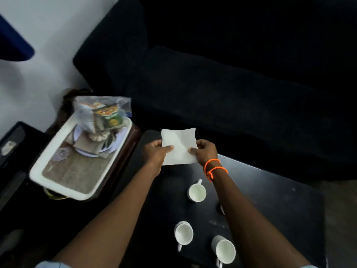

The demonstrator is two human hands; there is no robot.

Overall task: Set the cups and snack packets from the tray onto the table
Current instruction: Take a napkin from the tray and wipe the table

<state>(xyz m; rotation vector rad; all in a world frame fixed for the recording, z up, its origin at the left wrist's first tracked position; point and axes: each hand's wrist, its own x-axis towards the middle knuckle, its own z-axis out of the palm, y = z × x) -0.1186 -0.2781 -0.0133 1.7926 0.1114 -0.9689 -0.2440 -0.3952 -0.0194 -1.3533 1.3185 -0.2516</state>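
Note:
My left hand (156, 153) and my right hand (204, 150) each pinch one side of a white paper napkin (178, 146), held above the far end of the black table (270, 190). Three white cups stand on the table: one (197, 192) just below the napkin, one (183, 233) nearer me, one (224, 248) at the front. A fourth white thing shows partly behind my right forearm. To the left sits the white-rimmed tray (48, 163), bearing a white plate (116, 144) and a clear bag of snack packets (102, 113).
A black sofa (231, 74) runs behind the table. The tray rests on a dark wooden stand (127, 151). A black surface (15, 144) lies at the far left. White wall fills the upper left. An orange bracelet (213, 168) is on my right wrist.

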